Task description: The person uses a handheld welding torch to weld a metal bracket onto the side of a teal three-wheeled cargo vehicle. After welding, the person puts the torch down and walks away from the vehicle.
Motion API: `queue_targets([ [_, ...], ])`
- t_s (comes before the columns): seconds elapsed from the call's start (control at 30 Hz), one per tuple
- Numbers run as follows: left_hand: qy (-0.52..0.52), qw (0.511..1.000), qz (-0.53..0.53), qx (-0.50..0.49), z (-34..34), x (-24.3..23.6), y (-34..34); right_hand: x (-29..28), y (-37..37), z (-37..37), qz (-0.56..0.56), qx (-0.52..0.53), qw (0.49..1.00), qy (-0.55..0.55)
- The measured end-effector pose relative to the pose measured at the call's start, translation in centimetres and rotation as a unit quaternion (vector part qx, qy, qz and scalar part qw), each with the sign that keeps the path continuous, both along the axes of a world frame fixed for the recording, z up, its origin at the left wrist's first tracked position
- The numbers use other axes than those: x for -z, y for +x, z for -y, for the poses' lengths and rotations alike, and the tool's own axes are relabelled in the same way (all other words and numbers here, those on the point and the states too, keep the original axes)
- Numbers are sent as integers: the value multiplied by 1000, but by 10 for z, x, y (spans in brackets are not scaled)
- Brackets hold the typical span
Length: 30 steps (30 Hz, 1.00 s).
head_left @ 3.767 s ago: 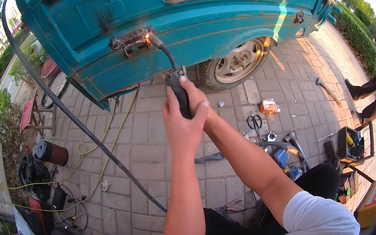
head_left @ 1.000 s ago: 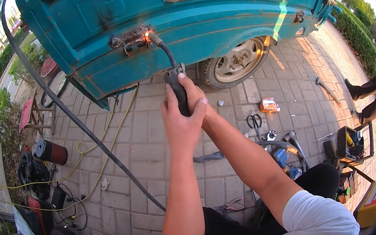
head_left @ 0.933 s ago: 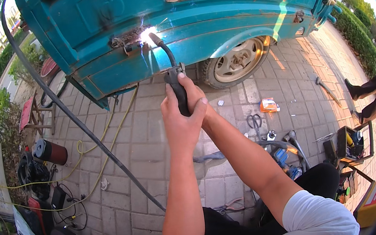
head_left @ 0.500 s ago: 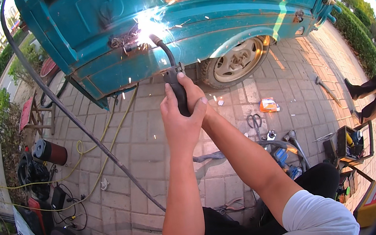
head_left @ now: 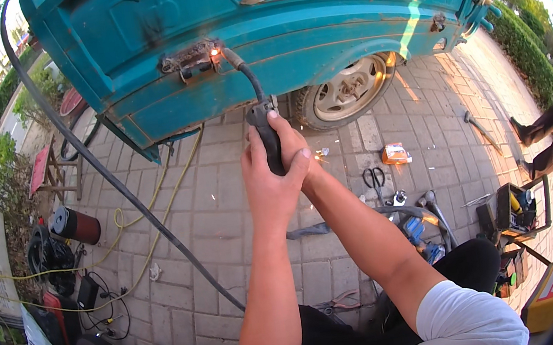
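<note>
**Welding torch held against a teal cart body**

Welding torch (head_left: 264, 132), upper centre of the frame: we see its black handle gripped in both hands, its curved neck rising to a small orange glow at a rusty metal bracket (head_left: 190, 57) on the teal vehicle body (head_left: 312, 21). The left hand (head_left: 270, 188) is wrapped around the handle from below, fingers pressed together about it. The right hand (head_left: 295, 147) is closed over the same handle just above and to the right, touching the left. A thick black hose (head_left: 105, 170) sweeps from the upper left down to the lower centre across the brick pavement (head_left: 212, 216). We note a wheel (head_left: 345, 86) right of the torch, and scissors (head_left: 375, 179) on the paving at centre right.
</note>
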<state>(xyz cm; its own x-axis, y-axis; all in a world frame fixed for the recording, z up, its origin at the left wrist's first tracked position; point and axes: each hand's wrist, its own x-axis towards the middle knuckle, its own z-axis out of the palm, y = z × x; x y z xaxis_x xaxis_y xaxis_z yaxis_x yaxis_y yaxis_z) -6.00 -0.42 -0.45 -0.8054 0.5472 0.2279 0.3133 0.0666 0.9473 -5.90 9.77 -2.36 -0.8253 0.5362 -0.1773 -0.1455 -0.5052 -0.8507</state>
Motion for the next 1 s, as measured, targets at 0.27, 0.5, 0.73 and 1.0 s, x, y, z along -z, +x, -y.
queue_targets([
  [0.27, 12, 999, -46, -19, -3, 11, -3, 1, -5, -3, 11, -4, 1000, 16],
  [0.5, 35, 999, -29, -13, -6, 13, -3, 8, -12, -7, 16, 6, 1000, 9],
  [0.73, 37, 999, -6, 12, -3, 4, -4, 0, -7, -4, 8, 1, 1000, 19],
  [1.0, 10, 999, -38, -11, -2, 9, 8, 8, 1, -7, -27, -20, 999, -10],
])
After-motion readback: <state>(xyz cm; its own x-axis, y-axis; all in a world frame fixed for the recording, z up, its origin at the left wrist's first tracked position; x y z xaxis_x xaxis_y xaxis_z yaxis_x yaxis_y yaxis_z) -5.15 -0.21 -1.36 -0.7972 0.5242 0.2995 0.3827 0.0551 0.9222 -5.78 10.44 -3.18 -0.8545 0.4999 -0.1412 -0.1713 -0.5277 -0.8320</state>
